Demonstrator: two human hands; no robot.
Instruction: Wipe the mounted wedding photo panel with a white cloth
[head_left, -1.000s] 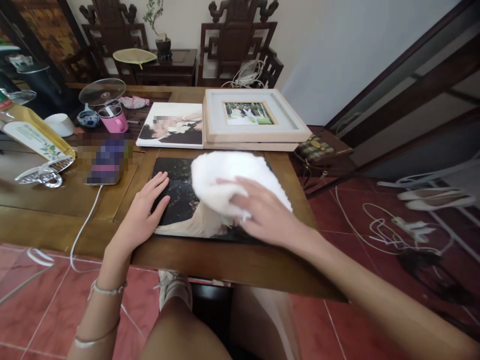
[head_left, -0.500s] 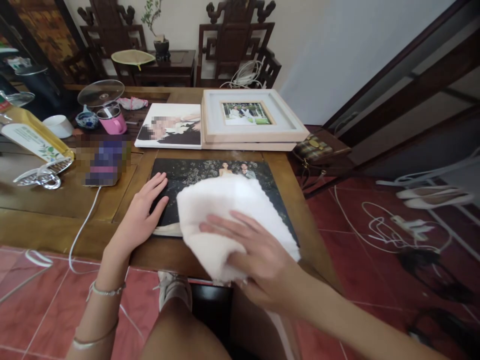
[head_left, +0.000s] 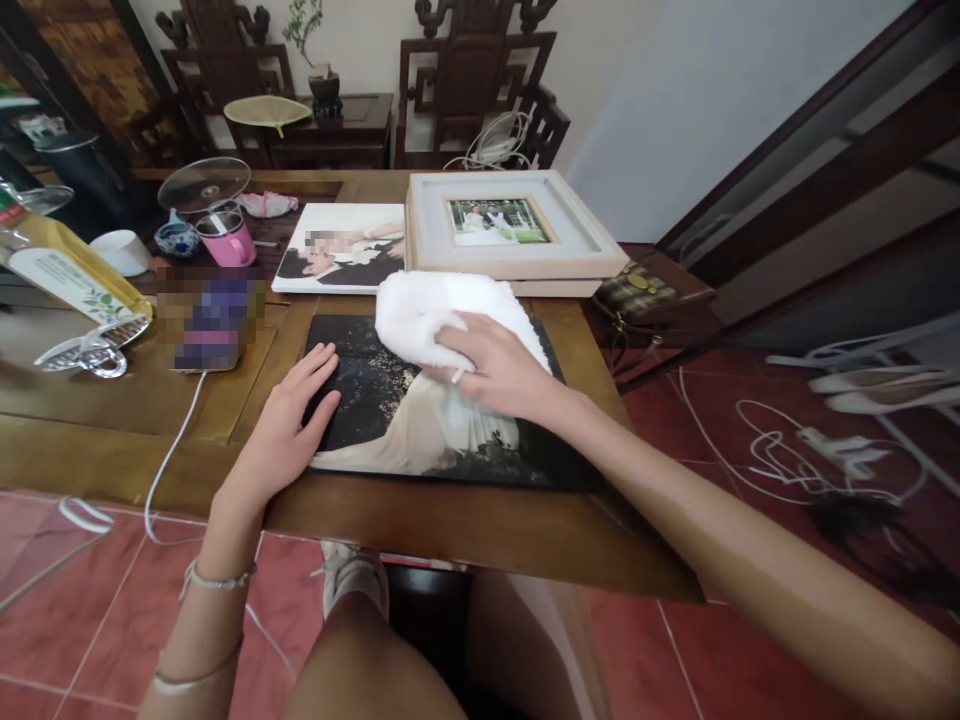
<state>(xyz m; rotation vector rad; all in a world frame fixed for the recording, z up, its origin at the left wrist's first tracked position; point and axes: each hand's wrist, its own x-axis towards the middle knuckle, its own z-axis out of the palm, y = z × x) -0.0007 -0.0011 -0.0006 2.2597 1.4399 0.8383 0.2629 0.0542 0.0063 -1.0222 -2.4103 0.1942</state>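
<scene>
The right hand (head_left: pixel 495 372) presses a bunched white cloth (head_left: pixel 439 315) onto the far part of a dark print (head_left: pixel 375 400) lying near on the tabletop (head_left: pixel 112 410). The left hand (head_left: pixel 289 425), fingers spread flat, steadies the print's left edge. Wiping looks midway, with the near part apparently left.

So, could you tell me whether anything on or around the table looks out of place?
Nothing looks damaged or spilled. The only untidy thing is the loose white cable tangled on the red floor right of the table.
</scene>
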